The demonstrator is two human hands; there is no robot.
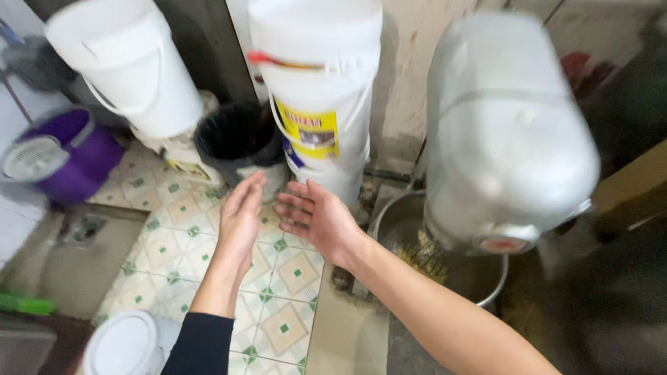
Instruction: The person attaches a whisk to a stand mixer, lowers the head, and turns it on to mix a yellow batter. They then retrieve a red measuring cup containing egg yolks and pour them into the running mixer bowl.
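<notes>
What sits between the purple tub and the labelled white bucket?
In the head view, the black bin stands between purple tub and labelled white bucket, beside another white bucket.

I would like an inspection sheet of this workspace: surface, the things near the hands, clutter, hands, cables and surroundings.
Surface: patterned tiled floor with green and tan squares; a floor drain at left.
Things near the hands: white bucket with yellow label just beyond the fingertips; black bin beside it.
Clutter: second white bucket, purple container, white lidded tub, green item at the left edge.
Hands: left hand and right hand open, empty, close together, apart from all things.
Cables: nothing seen.
Surroundings: grey mixer machine over a metal bowl; stained wall.
</notes>
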